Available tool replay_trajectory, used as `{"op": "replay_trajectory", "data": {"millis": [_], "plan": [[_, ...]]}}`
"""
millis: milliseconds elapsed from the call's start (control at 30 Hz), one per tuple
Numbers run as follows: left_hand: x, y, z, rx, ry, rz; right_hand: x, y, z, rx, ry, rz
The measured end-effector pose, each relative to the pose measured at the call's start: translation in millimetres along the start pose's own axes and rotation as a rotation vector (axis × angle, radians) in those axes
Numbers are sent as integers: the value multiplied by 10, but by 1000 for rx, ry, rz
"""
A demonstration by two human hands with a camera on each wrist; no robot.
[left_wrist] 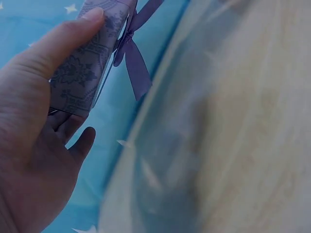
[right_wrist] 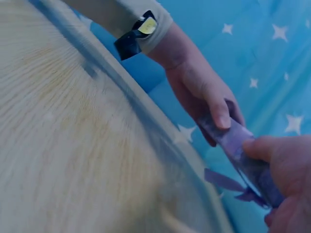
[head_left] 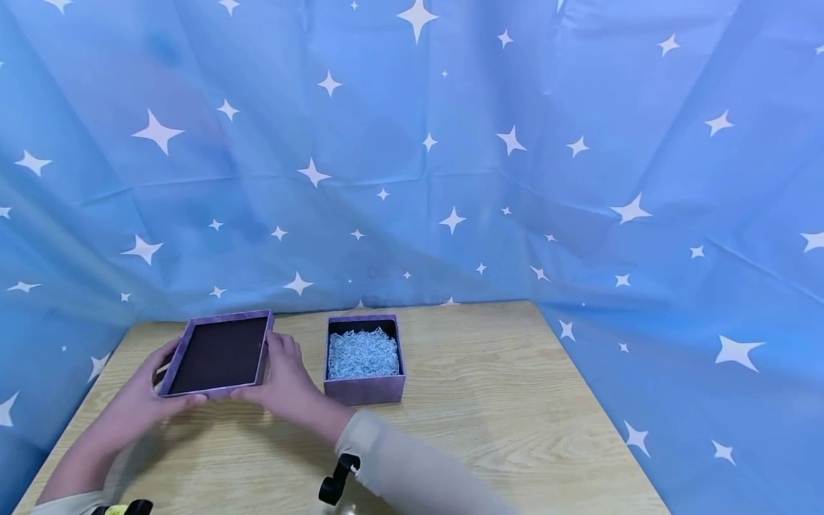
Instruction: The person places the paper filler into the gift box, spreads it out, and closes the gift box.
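Both hands hold a purple box lid (head_left: pixel 219 392) turned upside down above the left part of the table, its dark inside facing up. My left hand (head_left: pixel 138 393) grips the left edge, thumb along the near side. At the opposite edge, my right hand (head_left: pixel 286 375) grips it with its thumb on the near rim. The left wrist view shows the lid's patterned side wall (left_wrist: pixel 75 77) under the left thumb. A purple ribbon bow (left_wrist: pixel 133 63) hangs from the lid's downward face. In the right wrist view, both thumbs press the same side of the lid (right_wrist: pixel 238 141).
To the right of the lid, an open purple box (head_left: pixel 365 391) stands on the wooden table (head_left: pixel 502 400), filled with light-blue shredded paper (head_left: pixel 363 352). A blue curtain with white stars (head_left: pixel 412 143) hangs behind the table and along both sides.
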State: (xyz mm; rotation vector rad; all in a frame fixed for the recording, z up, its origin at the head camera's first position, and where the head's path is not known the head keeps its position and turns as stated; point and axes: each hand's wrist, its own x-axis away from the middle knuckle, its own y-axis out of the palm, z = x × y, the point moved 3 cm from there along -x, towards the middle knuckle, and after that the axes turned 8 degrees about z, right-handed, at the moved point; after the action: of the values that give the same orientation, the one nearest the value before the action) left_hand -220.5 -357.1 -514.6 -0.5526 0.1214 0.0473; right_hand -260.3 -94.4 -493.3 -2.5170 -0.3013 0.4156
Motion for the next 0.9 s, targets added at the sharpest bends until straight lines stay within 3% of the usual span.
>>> {"op": "replay_trajectory", "data": {"millis": [233,367,600,900], "plan": [[2,-36,262,-57,35,29,-30,-288,-197,101,-48,-6],[5,-8,425,-63,79,77,-34,-472,-226,87,-53,-14],[-7,137,687,-107,166,148,29,-801,-135,12,-56,-46],[-93,454,957,-12,272,151,139,-1231,100,-38,12,-66]]}}
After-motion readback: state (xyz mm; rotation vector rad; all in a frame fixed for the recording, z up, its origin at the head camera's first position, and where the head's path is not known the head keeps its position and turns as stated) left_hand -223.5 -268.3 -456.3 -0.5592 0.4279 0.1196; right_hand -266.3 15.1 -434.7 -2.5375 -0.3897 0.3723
